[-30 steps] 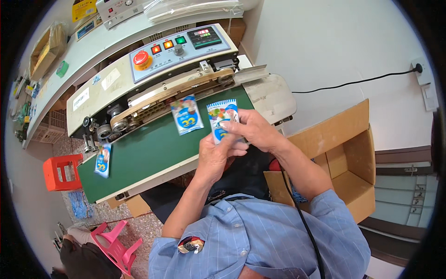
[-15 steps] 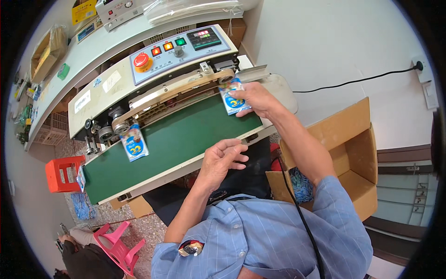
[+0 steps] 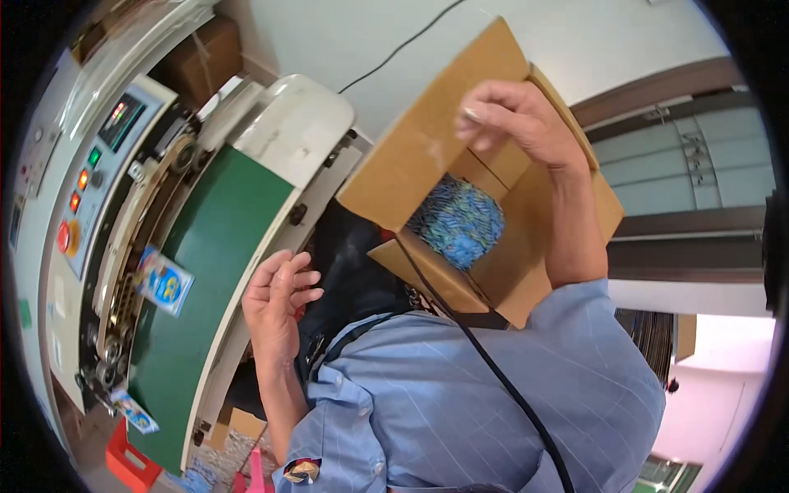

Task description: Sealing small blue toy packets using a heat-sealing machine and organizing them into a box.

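Note:
My right hand [image 3: 526, 123] is raised over the open cardboard box [image 3: 427, 156]. Its fingers are loosely bent and a little blurred, with nothing visible in them. Inside the box lies a heap of blue packets [image 3: 460, 226]. My left hand [image 3: 279, 300] hovers empty by the front edge of the green conveyor belt [image 3: 218, 214], fingers half curled and apart. On that belt, a blue-and-white sachet [image 3: 164, 281] has its upper edge at the band of the sealing machine [image 3: 115, 205]. A second sachet [image 3: 134, 411] lies further along, near the belt's far end.
A red plastic stool [image 3: 131, 464] stands beyond the belt's end. The machine's panel has a red stop button [image 3: 64, 237] and lit buttons. A black cable [image 3: 493, 361] runs across my front to the box. Shelving with a brown box [image 3: 209, 57] is behind the machine.
My view has swung to the right. My right hand has let go of the sachet at the belt and moved over to the box. My left hand remains empty near the belt edge.

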`<action>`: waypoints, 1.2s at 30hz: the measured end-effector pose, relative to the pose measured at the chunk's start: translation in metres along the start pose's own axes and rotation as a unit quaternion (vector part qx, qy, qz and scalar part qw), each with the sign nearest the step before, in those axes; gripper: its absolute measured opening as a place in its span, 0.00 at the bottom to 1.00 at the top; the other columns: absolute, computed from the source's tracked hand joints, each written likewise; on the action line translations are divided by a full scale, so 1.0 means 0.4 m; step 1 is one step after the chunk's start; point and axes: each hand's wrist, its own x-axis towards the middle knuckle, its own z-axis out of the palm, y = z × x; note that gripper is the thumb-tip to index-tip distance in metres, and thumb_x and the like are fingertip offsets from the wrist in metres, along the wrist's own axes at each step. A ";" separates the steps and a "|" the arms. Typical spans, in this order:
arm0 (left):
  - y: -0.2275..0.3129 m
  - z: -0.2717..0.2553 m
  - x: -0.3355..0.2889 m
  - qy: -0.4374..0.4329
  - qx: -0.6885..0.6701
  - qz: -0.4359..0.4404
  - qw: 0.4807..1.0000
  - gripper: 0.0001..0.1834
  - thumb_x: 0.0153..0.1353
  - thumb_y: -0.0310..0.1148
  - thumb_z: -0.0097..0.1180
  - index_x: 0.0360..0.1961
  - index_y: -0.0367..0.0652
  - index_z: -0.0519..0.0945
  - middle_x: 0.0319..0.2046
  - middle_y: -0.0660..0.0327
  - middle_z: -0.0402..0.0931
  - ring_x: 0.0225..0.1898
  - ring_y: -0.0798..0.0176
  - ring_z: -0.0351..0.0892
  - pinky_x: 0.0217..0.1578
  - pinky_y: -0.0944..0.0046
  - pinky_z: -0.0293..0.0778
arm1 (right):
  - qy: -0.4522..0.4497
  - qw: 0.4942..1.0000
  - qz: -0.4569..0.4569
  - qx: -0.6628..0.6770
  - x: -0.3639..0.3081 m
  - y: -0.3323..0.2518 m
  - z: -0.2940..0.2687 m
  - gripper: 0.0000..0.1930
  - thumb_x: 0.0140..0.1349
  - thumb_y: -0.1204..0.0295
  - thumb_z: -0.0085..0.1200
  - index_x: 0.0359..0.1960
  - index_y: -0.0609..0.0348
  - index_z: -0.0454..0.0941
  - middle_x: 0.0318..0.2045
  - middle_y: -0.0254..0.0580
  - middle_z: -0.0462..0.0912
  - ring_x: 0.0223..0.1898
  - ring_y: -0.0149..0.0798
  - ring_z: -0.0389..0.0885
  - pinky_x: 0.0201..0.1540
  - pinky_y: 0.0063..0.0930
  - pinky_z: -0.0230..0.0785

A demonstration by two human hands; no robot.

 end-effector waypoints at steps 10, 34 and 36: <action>-0.023 0.030 0.017 -0.017 0.032 -0.024 0.999 0.18 0.69 0.35 0.57 0.53 0.33 0.76 0.45 0.50 0.82 0.37 0.63 0.85 0.34 0.67 0.85 | -0.118 0.918 0.222 -0.307 -0.220 0.525 -0.065 0.36 0.56 0.65 0.65 0.66 0.62 0.64 0.57 0.57 0.77 0.60 0.52 0.74 0.62 0.38 0.65; -0.061 -0.002 0.003 -0.023 0.032 -0.041 0.998 0.17 0.69 0.35 0.57 0.52 0.35 0.77 0.45 0.52 0.83 0.37 0.64 0.85 0.34 0.67 0.84 | 0.005 0.947 0.199 -0.251 -0.251 0.730 0.003 0.26 0.55 0.76 0.56 0.58 0.62 0.72 0.50 0.55 0.81 0.53 0.48 0.79 0.57 0.37 0.70; -0.064 -0.003 0.002 -0.022 0.029 -0.040 0.999 0.16 0.69 0.34 0.57 0.52 0.35 0.77 0.44 0.53 0.83 0.37 0.64 0.85 0.34 0.68 0.85 | -0.006 0.944 0.209 -0.257 -0.248 0.746 0.006 0.27 0.53 0.73 0.57 0.58 0.59 0.73 0.50 0.56 0.81 0.53 0.52 0.79 0.56 0.39 0.71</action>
